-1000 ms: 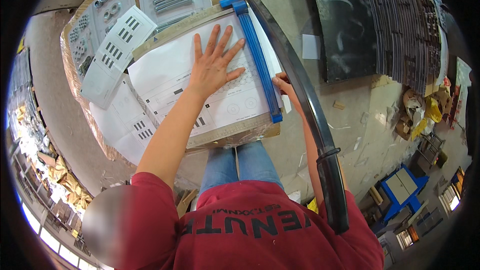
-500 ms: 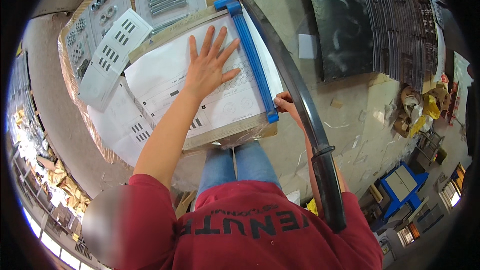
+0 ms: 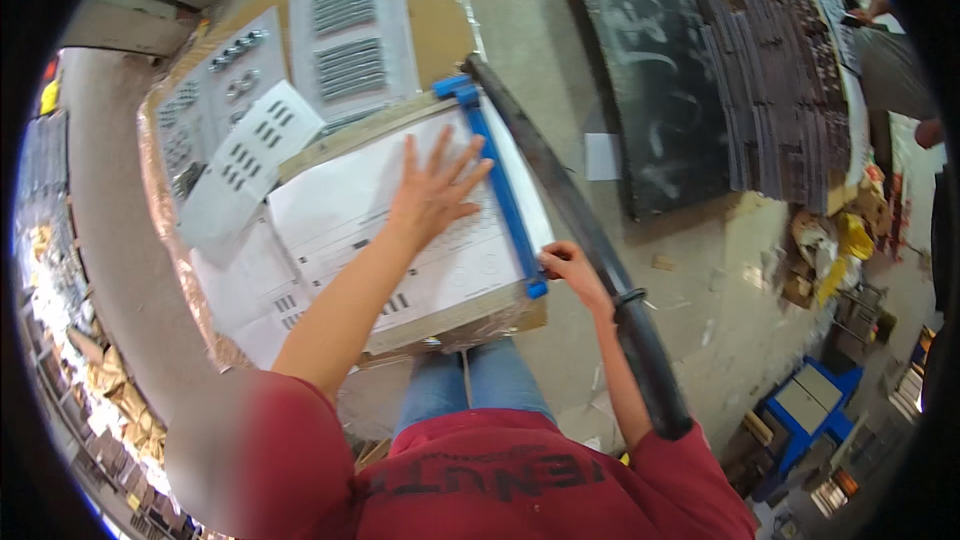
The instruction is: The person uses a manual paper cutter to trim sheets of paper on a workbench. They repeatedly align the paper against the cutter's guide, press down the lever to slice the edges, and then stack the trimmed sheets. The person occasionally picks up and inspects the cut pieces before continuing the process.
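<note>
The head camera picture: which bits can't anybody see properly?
All in the head view:
- Print under the left grip: that hand covers it.
- Whatever is beneath the blue bar: the bar hides it.
- Small lettering on the white sheet: blurred and too tiny.
- Whether the right grip pinches the paper strip: its own fingers hide that.
- Another person: cut off by the dark rim.

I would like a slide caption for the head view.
Left hand spread on printed paper atop a guillotine trimmer; right hand beside its blue bar.
</note>
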